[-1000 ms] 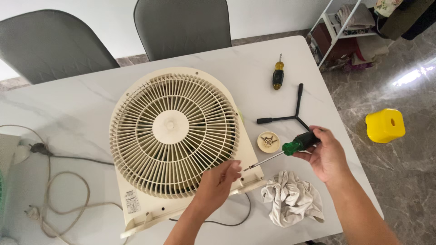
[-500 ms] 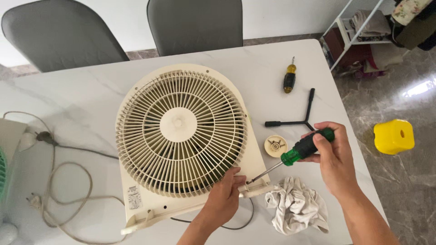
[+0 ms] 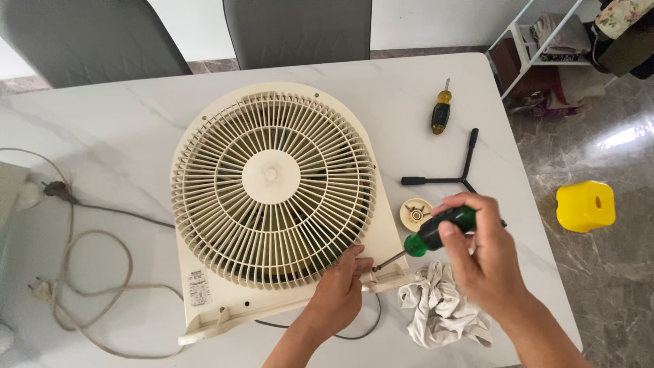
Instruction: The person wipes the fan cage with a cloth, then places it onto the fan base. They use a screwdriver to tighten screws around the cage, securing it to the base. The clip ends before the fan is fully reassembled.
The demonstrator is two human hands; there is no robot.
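1. While the right hand [image 3: 485, 262] is closed around the green and black handle of the screwdriver [image 3: 436, 232], the metal shank runs down and to the left, its tip meeting the near right corner of the cream box fan [image 3: 272, 184].
2. That long axis slants from the handle, higher and to the right, toward the tip, lower and to the left, so the fan corner lies left of and slightly nearer than the gripping hand.
3. At that same corner the left hand [image 3: 340, 293] rests with fingers curled together against the fan's frame, touching it just beside the tip; whether it pinches anything small cannot be told.
4. Of the two, the left hand is the nearer to the corner; the right stays back along the handle.
5. The fan lies flat, grille up, in the middle of the white marble-look surface [image 3: 122, 123].
6. Just right of the fan sit a round cream cap [image 3: 415, 211], a black three-armed wrench [image 3: 449, 174] and, farther off, a small yellow and black screwdriver [image 3: 441, 109].
7. A crumpled pale rag [image 3: 443, 307] lies near the right forearm, and a grey power cord [image 3: 82, 272] loops at the left.
8. Beyond the surface stand grey chairs [image 3: 300, 27]; a yellow stool [image 3: 584, 206] sits on the marble floor at the right, with a white rack [image 3: 528, 41] of cloths behind.
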